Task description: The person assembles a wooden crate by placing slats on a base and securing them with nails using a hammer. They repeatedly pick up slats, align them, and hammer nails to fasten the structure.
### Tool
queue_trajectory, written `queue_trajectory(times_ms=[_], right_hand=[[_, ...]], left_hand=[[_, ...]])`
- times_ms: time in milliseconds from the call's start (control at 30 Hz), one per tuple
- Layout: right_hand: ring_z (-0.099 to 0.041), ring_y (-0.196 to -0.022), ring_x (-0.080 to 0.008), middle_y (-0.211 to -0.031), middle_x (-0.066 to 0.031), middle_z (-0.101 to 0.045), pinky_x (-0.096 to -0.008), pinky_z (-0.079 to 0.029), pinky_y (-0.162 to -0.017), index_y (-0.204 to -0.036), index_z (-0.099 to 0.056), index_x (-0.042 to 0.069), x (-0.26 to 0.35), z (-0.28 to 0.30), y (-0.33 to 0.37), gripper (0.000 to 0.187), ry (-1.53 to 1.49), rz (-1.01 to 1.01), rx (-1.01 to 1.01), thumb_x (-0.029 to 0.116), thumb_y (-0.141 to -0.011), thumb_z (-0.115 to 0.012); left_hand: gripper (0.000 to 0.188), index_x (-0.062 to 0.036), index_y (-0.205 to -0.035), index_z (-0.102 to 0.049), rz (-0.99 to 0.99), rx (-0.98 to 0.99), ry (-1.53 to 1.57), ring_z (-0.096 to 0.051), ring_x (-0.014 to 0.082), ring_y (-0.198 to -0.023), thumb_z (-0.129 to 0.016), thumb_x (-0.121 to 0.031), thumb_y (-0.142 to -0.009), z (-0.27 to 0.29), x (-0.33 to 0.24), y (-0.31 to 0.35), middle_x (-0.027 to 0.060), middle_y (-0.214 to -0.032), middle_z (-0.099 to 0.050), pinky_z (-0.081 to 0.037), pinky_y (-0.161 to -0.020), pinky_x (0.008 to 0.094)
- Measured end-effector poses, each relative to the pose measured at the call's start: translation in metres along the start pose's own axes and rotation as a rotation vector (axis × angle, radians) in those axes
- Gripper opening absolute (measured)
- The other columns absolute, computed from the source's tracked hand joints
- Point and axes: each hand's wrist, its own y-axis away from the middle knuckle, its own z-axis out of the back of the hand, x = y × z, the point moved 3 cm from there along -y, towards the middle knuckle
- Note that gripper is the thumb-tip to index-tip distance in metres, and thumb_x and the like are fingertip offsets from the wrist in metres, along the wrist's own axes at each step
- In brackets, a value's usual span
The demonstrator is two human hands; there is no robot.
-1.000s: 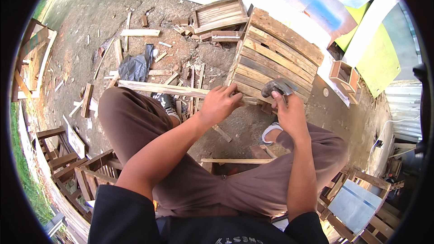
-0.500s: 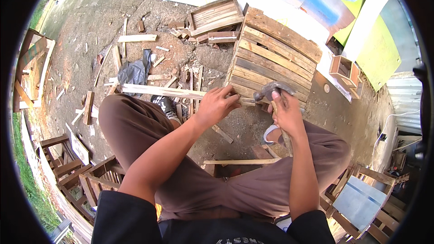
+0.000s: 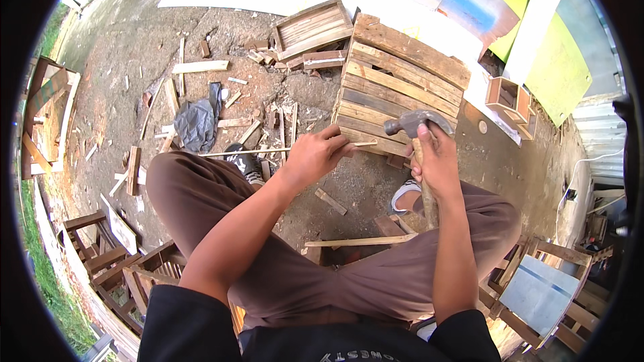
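Note:
My left hand point(image 3: 316, 158) is closed round a thin wooden strip point(image 3: 365, 144), which is seen nearly edge-on. The strip runs left past my knee and its right end sticks out beyond my fingers, over the near edge of a slatted wooden pallet point(image 3: 392, 87). In my right hand point(image 3: 436, 163) is a claw hammer point(image 3: 402, 123), gripped high on its wooden handle just below the head. The handle's lower end points down toward my right thigh. The hammer head hangs over the pallet's near right corner, apart from the strip.
Wood scraps and a black plastic bag point(image 3: 196, 121) lie on the ground at left. A shallow wooden tray point(image 3: 312, 30) rests beyond the pallet. A short piece of wood point(image 3: 331, 202) lies between my feet. Wooden frames point(image 3: 100, 258) stand at lower left, and a small wooden box point(image 3: 508, 100) at right.
The strip has turned from showing its broad pale face to showing its narrow edge. The hammer has shifted slightly up and right, with its handle now more visible below my right hand.

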Motion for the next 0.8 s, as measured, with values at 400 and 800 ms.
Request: queue_trajectory(times_ms=[400, 800], right_hand=[[-0.049, -0.048, -0.0086, -0.079, -0.0100, -0.062, -0.0246, -0.039, -0.040, -0.133, -0.054, -0.004, 0.003, 0.002, 0.009, 0.046, -0.032, -0.004, -0.013, 0.035, -0.110, -0.058], [-0.051, -0.055, -0.0107, -0.094, -0.0117, -0.063, -0.0240, -0.043, -0.042, -0.131, -0.051, -0.006, 0.020, -0.026, 0.063, 0.032, -0.365, -0.322, 0.640, 0.011, -0.105, -0.055]], left_hand=[[0.026, -0.0069, -0.087, -0.074, 0.090, -0.025, 0.061, -0.069, 0.0365, -0.071, -0.072, -0.030, -0.099, 0.009, -0.005, -0.005, 0.0097, -0.087, -0.066, -0.056, -0.062, 0.0471], [0.016, 0.0039, -0.103, -0.073, 0.070, -0.071, 0.267, -0.066, 0.0390, -0.079, -0.066, -0.010, -0.101, 0.070, -0.025, -0.037, 0.0185, -0.090, -0.066, -0.053, -0.069, 0.0435]])
